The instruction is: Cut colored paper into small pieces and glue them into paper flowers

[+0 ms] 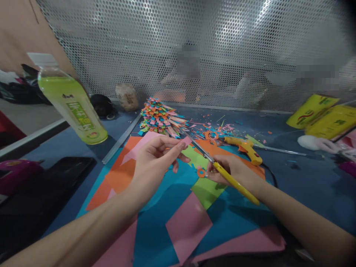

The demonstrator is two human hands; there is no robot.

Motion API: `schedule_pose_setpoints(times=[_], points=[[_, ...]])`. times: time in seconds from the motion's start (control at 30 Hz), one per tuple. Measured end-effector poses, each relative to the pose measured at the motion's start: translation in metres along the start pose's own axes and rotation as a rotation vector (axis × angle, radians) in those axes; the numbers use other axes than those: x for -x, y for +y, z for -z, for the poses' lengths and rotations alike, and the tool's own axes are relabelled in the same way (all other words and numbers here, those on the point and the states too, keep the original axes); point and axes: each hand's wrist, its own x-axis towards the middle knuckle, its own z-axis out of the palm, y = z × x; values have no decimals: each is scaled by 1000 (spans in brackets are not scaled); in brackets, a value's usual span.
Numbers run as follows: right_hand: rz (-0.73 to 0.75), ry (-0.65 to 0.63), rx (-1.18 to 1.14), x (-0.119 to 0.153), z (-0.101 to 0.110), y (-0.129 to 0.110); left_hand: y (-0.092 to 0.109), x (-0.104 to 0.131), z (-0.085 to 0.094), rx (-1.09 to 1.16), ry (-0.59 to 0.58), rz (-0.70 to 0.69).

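Between its thumb and fingers, my left hand (pixel 160 157) pinches a small pink paper piece (pixel 187 140). Yellow-handled scissors (pixel 236 182) rest in my right hand (pixel 232 170), their blades pointing up and left, close behind the pink piece. A small orange paper ring (pixel 201 172) is at the fingertips of my right hand. Under both hands lie blue sheets (pixel 158 230), with orange, green and pink pieces on them, including a pink square (pixel 189 224). Beyond my left hand stands a cone of layered colored paper bits (pixel 158 116).
A yellow glue gun (pixel 246 148) lies behind my right hand, near scattered paper scraps (pixel 214 131). At the left are a green drink bottle (pixel 72 100), a metal ruler (pixel 122 140) and a black phone-like object (pixel 52 196). Yellow packages (pixel 330 118) sit at the right.
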Motion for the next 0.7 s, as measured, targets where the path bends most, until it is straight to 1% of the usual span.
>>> schedule_pose_setpoints(times=[0.3, 0.47, 0.6, 0.7], points=[[32, 41, 87, -2, -1, 8, 0, -1, 0, -42, 40, 37], [40, 54, 104, -2, -2, 7, 0, -2, 0, -14, 25, 52], [40, 63, 94, -3, -3, 9, -1, -3, 0, 39, 18, 66], [7, 85, 44, -3, -4, 9, -2, -3, 0, 39, 23, 89]])
